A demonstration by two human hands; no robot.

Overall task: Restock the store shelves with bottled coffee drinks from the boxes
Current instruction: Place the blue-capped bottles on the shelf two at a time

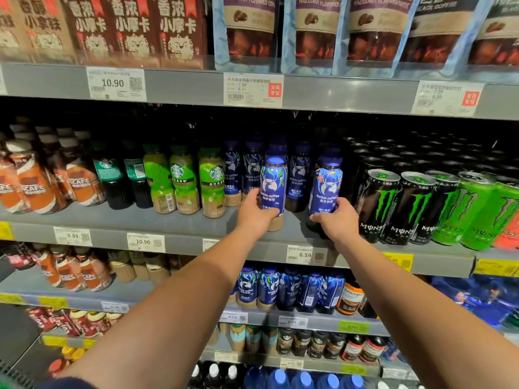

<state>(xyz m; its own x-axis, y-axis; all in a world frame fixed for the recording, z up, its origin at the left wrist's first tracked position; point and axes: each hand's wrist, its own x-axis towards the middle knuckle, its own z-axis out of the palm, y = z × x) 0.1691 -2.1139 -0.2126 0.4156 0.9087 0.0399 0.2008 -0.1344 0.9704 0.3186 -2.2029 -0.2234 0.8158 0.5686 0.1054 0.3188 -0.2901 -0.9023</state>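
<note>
Task items: two luckin coffee bottles, both at the front edge of the middle shelf (196, 220).

Left bottle (273, 183): blue cap, blue sleeve with a white deer head and white lettering. Pale tan drink shows below the sleeve.

Right bottle (325, 186): same cap and sleeve, with small coloured flecks in the print. Its base looks dark.

Both stand about upright, apart from each other, labels toward me. I cannot tell whether either base rests on the shelf or hangs just above it.

Left hand (257, 213): fingers curled round the lower half of the left bottle, a full wrap with the back of the hand toward me.

Right hand (338, 220): grips the lower part of the right bottle from its right side, with one digit lying across the front under the label.

Both forearms are bare and reach up from the bottom edge of my view.

Surroundings:
- Behind the two held bottles, matching blue bottles (299, 175) run back into the shelf.
- Just to the right stand black and green Monster cans (393, 206).
- To the left are green Starbucks bottles (182, 181), then orange Nescafe bottles (36, 183) toward the left end.
- A 6.59 price tag (304, 254) sits on the shelf's front edge, below the right hand.
- The shelf above holds coffee pouches (317, 29).
- The shelf below holds more blue luckin bottles (269, 287) — same sleeve.
</note>
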